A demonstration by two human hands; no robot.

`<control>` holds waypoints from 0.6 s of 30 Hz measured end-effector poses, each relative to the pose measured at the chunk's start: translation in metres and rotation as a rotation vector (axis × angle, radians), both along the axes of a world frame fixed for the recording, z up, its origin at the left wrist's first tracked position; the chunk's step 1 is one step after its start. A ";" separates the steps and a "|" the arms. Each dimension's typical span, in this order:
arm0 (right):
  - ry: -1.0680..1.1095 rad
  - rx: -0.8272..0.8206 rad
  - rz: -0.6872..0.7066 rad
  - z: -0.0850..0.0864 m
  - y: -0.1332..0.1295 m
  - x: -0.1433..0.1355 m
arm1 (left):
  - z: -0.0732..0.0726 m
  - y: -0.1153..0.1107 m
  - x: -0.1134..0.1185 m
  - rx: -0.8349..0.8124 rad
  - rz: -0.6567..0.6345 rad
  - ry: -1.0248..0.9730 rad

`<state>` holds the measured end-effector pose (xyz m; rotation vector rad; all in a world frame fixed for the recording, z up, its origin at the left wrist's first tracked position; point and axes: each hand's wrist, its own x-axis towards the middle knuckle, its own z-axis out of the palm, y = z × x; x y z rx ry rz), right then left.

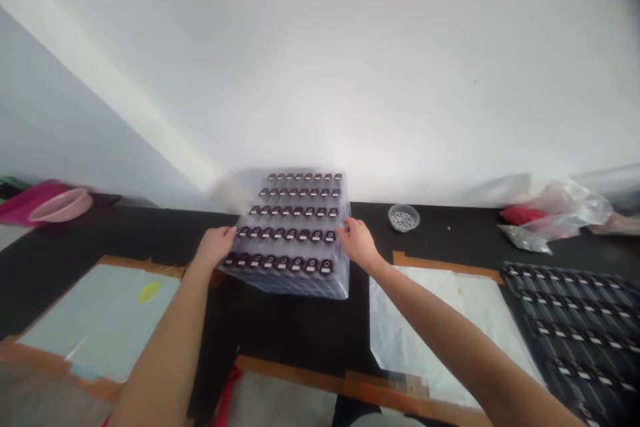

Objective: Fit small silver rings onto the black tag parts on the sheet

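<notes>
A stack of clear plastic trays [300, 285] stands on the black table against the wall. Rows of small black parts [283, 263], each with a ring and a white mark, fill the top tray. My left hand [216, 245] grips the stack's left edge, its fingers partly hidden. On the opposite edge, my right hand [359, 241] is closed with thumb and fingertips at the tray's rim. Both arms reach forward, and the stack sits level between the hands.
Right of the stack stands a clear bowl [404, 219] of small metal pieces. Plastic bags [555, 213] lie farther right, behind another tray [565, 340] of black parts. White sheets [107, 310] are taped to the black table [280, 330]. A pink basket [63, 205] sits far left.
</notes>
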<state>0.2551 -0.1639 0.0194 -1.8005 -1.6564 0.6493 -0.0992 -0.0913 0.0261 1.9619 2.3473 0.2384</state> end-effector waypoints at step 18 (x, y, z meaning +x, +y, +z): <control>0.189 -0.012 -0.161 -0.005 0.000 -0.024 | -0.010 -0.015 -0.006 -0.010 0.023 -0.122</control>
